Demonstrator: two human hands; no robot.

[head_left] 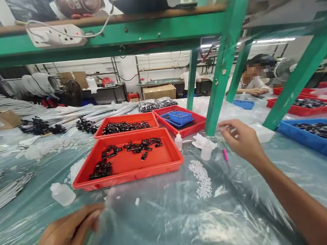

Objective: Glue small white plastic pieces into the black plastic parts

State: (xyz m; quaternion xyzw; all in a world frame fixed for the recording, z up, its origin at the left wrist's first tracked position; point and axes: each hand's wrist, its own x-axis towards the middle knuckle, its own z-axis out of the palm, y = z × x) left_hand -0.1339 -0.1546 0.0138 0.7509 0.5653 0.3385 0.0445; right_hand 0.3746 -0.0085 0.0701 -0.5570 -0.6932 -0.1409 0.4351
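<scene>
My left hand (67, 237), at the lower left, has its thumb and fingers pressed together at what looks like an edge of clear plastic film (108, 223). At right, my right hand (244, 141) is raised beside a green post, its thumb and forefinger pinched; anything between them is too small to make out. Between the hands stands a red tray (139, 173) with loose black parts (144, 155). Small white pieces (201, 179) lie heaped on the plastic-covered table. A pink pen-like tool (225, 154) is just left of my right hand.
A white bottle (63, 194) stands left of the red tray, and a small dropper bottle (178, 141) at its right. Green posts (216, 81) rise at right beside a blue tray (325, 139). Behind are more red trays (126, 119). A person (253, 79) sits across the table.
</scene>
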